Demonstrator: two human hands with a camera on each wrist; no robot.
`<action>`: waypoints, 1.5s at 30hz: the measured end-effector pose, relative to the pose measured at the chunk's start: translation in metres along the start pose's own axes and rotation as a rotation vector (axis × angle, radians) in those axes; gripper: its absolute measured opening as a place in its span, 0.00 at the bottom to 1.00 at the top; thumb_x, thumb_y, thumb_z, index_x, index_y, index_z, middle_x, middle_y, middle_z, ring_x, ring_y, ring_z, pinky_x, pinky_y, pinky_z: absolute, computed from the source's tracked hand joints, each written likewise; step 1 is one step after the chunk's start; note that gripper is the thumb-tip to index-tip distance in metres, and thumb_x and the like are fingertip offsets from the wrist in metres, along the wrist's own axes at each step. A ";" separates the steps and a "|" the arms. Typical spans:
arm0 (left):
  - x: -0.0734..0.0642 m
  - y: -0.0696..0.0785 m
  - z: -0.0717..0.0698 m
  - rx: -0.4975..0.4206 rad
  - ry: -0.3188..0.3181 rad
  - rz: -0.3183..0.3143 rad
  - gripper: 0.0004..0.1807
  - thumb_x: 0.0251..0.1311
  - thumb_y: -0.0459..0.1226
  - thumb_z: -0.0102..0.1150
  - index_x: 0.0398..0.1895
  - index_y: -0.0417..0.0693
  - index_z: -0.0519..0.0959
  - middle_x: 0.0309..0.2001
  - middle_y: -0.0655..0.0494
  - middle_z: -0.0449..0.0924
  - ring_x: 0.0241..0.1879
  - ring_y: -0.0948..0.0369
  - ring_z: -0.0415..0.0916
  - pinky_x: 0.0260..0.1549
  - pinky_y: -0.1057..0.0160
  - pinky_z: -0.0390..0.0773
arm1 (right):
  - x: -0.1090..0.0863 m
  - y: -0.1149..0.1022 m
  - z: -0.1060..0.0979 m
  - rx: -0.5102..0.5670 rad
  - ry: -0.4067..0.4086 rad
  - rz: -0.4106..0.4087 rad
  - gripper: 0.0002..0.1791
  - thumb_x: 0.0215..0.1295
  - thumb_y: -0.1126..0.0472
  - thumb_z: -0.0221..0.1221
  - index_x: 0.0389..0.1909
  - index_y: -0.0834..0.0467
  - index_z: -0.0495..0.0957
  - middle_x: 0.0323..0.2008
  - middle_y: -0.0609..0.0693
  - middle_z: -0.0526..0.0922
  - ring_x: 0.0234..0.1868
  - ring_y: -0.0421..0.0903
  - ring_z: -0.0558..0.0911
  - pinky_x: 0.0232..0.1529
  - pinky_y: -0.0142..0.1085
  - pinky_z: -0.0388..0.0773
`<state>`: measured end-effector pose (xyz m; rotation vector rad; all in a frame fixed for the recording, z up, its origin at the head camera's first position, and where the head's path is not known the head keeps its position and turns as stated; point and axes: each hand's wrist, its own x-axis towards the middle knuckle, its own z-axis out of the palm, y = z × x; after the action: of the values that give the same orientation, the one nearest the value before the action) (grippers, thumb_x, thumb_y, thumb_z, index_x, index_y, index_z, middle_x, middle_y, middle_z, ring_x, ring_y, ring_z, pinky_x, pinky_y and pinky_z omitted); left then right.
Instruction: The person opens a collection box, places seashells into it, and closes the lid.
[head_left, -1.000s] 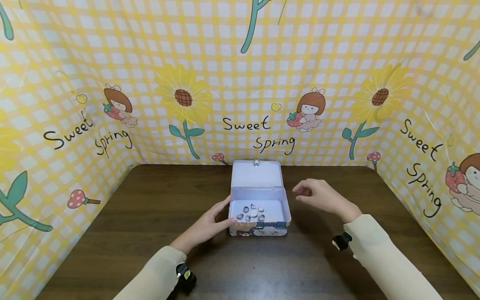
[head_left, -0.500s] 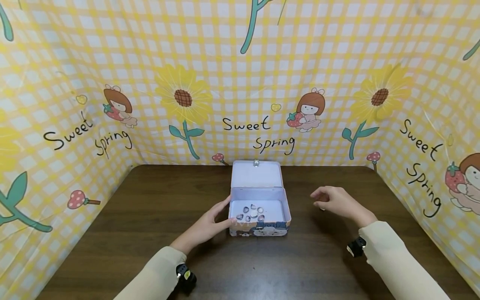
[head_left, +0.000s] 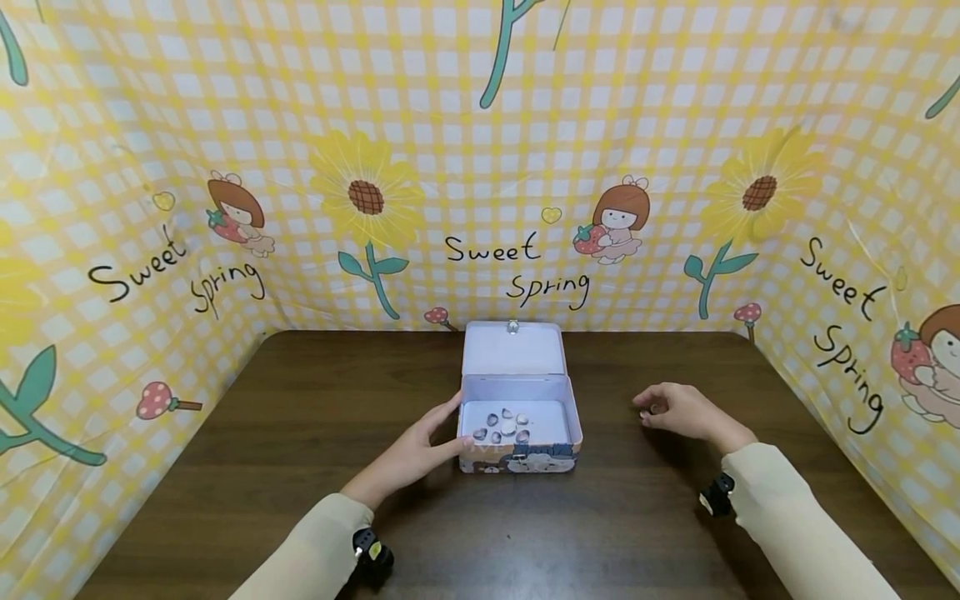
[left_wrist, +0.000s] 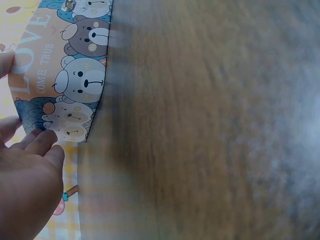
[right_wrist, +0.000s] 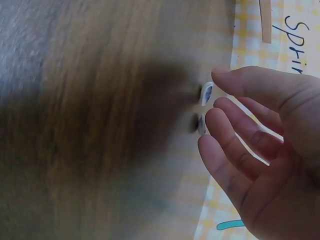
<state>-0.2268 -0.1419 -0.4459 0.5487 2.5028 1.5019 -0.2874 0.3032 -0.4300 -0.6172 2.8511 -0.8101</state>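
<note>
A tin box (head_left: 517, 457) with cartoon bears on its front stands on the table, its hinged lid (head_left: 513, 348) raised at the back. Several small clear, dark-edged pieces (head_left: 508, 427), like glass stones, lie on its floor. My left hand (head_left: 412, 452) holds the box at its front left corner, thumb on the front rim and fingers along the left side. To the right of the box, my right hand (head_left: 686, 412) is low over the table, thumb and fingers parted. Close to its fingertips, two small pale pieces (right_wrist: 207, 93) with dark middles show in the right wrist view.
The brown table (head_left: 360, 367) reaches back to a yellow checked cloth (head_left: 480, 167) that hangs on three sides. A small black camera is strapped to each wrist below the cream sleeves (head_left: 795, 508).
My right hand has moved right, away from the box, and lowered toward the table. The left hand and the box stay in place.
</note>
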 end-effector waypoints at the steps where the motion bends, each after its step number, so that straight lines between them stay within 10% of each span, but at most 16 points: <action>1: 0.000 0.000 0.000 0.001 0.000 0.000 0.44 0.67 0.47 0.64 0.81 0.58 0.51 0.78 0.49 0.51 0.76 0.47 0.47 0.67 0.34 0.53 | 0.000 0.001 0.001 -0.007 0.001 0.003 0.14 0.62 0.63 0.68 0.48 0.62 0.84 0.41 0.52 0.85 0.39 0.47 0.81 0.41 0.44 0.77; 45: -0.001 0.002 0.000 -0.013 -0.008 -0.003 0.44 0.68 0.46 0.63 0.81 0.58 0.50 0.78 0.48 0.50 0.76 0.46 0.46 0.67 0.36 0.53 | 0.004 -0.017 -0.010 0.009 0.065 -0.086 0.10 0.62 0.67 0.68 0.43 0.63 0.85 0.36 0.47 0.83 0.32 0.40 0.78 0.33 0.35 0.77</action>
<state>-0.2257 -0.1415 -0.4435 0.5476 2.4855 1.5105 -0.2868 0.2928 -0.4127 -0.7305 2.8942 -0.8716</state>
